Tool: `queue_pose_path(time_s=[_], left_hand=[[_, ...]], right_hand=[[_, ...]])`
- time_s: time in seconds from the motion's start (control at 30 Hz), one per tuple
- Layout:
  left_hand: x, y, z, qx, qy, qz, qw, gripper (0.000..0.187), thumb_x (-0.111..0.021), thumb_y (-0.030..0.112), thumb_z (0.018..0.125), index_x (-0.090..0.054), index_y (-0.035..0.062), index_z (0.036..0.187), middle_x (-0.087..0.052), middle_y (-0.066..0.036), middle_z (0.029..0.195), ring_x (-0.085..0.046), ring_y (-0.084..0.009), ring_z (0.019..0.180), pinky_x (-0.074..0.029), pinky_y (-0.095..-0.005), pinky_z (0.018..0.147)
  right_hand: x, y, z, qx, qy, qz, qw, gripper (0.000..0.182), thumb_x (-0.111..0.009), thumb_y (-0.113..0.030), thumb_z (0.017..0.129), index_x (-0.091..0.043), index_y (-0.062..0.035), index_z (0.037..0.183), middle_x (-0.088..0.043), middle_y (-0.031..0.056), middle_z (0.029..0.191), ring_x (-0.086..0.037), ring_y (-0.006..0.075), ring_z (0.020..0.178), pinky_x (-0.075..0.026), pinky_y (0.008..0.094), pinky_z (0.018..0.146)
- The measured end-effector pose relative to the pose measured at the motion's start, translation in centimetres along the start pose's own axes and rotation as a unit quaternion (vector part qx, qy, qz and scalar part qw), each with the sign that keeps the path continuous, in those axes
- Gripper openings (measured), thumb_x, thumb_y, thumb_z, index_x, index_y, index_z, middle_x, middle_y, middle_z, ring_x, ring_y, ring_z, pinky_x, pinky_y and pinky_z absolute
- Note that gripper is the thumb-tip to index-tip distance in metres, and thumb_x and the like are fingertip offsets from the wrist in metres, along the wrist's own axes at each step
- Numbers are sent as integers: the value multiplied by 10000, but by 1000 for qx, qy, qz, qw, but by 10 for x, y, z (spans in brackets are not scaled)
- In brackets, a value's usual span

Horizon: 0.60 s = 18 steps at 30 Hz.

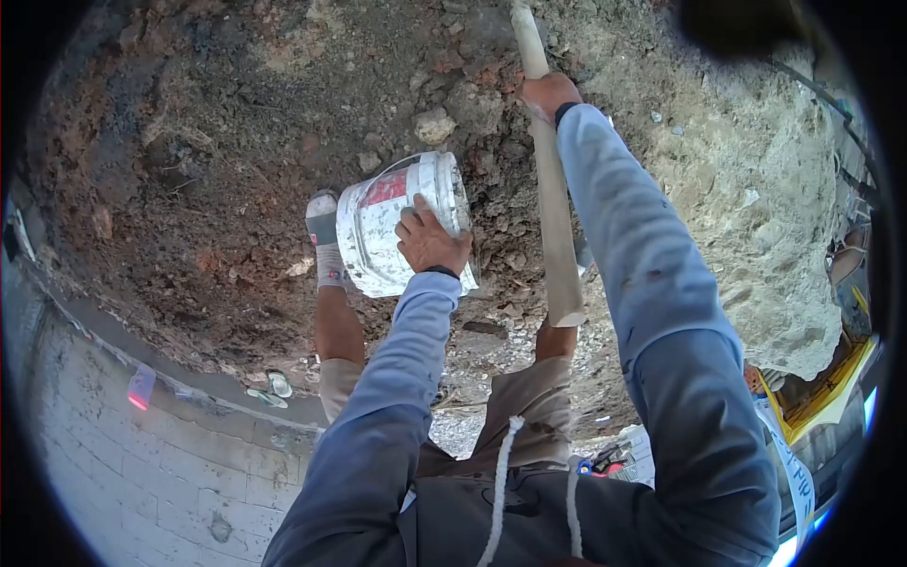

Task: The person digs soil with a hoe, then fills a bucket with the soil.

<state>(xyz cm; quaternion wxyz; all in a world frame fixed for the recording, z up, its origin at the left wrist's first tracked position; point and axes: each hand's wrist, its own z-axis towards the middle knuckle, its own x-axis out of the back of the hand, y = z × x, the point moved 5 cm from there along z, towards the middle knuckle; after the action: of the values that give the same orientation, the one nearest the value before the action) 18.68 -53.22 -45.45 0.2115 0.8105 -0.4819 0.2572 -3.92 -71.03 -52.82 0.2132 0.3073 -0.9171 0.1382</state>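
A white plastic bucket (370, 248), stained with dirt and bearing a red label, lies tilted on the soil between my legs. My left hand (433, 240) presses against its side with the fingers spread over the wall; the thumb side is partly hidden. Its thin wire handle shows along the upper side. My right hand (550, 94) is wrapped around a long pale wooden tool handle (554, 217), high up on the shaft. One end of the shaft hangs near my right knee. The other end leaves the view at the top, so the tool's head is hidden.
Loose brown soil (217, 208) with stones spreads around me, including a pale rock (434, 126) beyond the bucket. A block wall (170, 454) runs along the lower left. At right rise a pale earth mound (775, 236) and yellow material (831, 387).
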Motion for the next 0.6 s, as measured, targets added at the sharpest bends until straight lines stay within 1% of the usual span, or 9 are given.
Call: queue_pose_path(time_s=[0.07,0.13,0.17,0.23,0.33,0.43,0.5,0.53,0.6], left_hand=[[3,-2,0,11,-5,2,1000,954,-736,342,629,-225,33,1373,-354,-185,1228,-336,-344,1155,-369,-418,929],[4,-7,-2,74,0,-19,997,943,-727,361,641,-234,20,1369,-373,-187,1192,-378,-345,1122,-401,-402,907],[4,-9,-2,72,3,-11,997,943,-727,361,641,-234,20,1369,-373,-187,1192,-378,-345,1122,-401,-402,907],[11,-8,-5,98,-40,-8,994,936,-714,374,652,-230,12,1367,-385,-193,1169,-428,-353,1082,-433,-404,875],[8,5,-5,121,-33,7,992,931,-693,408,666,-231,-2,1362,-389,-225,1189,-467,-365,1069,-444,-418,865],[0,10,-3,137,-28,-26,990,945,-694,436,652,-257,-49,1335,-385,-284,1215,-471,-393,1089,-425,-419,897],[-10,4,3,224,-52,-81,970,940,-680,441,672,-242,-58,1336,-329,-305,1275,-452,-396,1127,-418,-401,917],[-8,5,7,234,-55,-112,964,947,-675,456,666,-251,-74,1328,-305,-352,1285,-455,-419,1128,-402,-390,941],[-20,-10,9,241,-37,-112,963,947,-676,451,666,-250,-75,1328,-311,-355,1277,-459,-425,1121,-402,-392,941]], right_hand=[[2,-6,4,21,12,-1,1000,437,-539,-237,659,-618,41,987,-600,236,1021,-578,323,998,-445,350,865],[9,-16,-9,39,9,-9,999,447,-533,-247,665,-614,44,994,-593,238,1038,-573,327,1009,-443,349,869],[10,-18,-16,51,3,-28,998,457,-526,-258,671,-610,48,1001,-586,240,1055,-567,331,1019,-441,349,874],[11,-20,-20,43,-17,-34,998,463,-517,-263,678,-609,48,1008,-578,237,1082,-553,334,1043,-435,343,889],[14,-19,-19,34,18,-37,999,470,-519,-283,684,-612,47,1005,-573,234,1094,-545,331,1057,-430,332,902],[16,-19,-18,54,48,-1,997,471,-594,-263,640,-615,65,979,-613,235,992,-593,331,968,-465,353,835],[13,-21,-19,82,30,-14,996,464,-585,-256,648,-612,67,980,-607,242,1002,-590,339,967,-459,353,846],[16,-21,-22,78,30,-14,996,464,-585,-256,648,-612,67,980,-607,242,1002,-590,339,967,-459,353,846],[18,-24,-30,69,-41,-26,996,515,-484,-315,737,-566,52,1088,-553,227,1136,-537,323,1066,-411,335,927]])
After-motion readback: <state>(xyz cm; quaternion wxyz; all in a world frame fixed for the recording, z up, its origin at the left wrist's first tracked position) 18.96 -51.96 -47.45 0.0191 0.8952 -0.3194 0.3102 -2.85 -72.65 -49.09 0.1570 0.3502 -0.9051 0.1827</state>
